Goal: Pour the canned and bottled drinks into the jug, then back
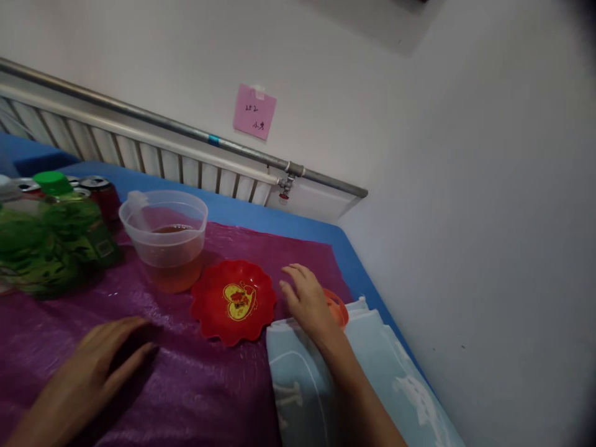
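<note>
Fingers (289,292) of the right hand (305,300) and left hand (105,355) curved loosely, apparently holding nothing; the red dish (233,302) lay between them, the jug (165,251) (part-filled) just beyond, so slow movements clear of it suited best.

Beyond the left hand (100,363) and right hand (307,301), a white radiator (149,161) runs along a pale wall (326,99), below a grey metal pipe (153,118) with a blue band (213,139). Past the right hand, a valve (284,184) with a red handle hangs under the pipe; a handwritten pink note (254,112) is taped above it. Another bare, pale wall (488,217) rises rightward of the right hand. The blue tabletop (298,223) edge lies ahead of both, in dim light.
</note>
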Demonstrator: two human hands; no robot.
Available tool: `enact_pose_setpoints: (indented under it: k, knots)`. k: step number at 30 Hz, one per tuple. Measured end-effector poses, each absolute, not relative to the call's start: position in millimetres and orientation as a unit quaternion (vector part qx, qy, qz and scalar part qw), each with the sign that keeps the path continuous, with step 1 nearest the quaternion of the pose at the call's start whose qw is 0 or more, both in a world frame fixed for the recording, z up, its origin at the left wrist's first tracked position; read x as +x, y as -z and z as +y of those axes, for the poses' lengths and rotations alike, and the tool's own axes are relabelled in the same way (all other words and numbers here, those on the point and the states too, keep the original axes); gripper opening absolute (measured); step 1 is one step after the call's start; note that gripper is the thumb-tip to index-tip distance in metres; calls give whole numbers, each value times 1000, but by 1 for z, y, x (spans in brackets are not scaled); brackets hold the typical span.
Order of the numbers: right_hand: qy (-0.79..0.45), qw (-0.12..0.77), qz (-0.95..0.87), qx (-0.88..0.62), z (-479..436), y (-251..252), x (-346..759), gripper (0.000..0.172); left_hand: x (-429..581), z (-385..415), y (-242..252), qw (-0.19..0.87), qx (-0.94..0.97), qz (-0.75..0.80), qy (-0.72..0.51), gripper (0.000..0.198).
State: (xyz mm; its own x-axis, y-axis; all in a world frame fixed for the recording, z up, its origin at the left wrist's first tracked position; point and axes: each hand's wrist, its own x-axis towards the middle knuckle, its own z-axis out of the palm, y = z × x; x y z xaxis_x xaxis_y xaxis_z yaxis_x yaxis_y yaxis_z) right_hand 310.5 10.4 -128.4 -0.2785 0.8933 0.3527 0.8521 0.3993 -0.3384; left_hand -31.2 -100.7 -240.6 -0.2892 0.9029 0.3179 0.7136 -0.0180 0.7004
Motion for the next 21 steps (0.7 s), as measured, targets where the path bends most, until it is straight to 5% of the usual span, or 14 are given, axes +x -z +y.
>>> enact_pose_setpoints:
  k: [5,11,21]
  knots:
    - [-11,202,-767,-609,18,164,342,33,-21,-91,196,103,547,734,-389,39]
    - [4,160,-723,-672,52,147,377,40,41,-41,127,207,648,673,-291,66]
    - [24,77,-636,-768,89,156,431,45,121,98,143,165,681,704,-117,54]
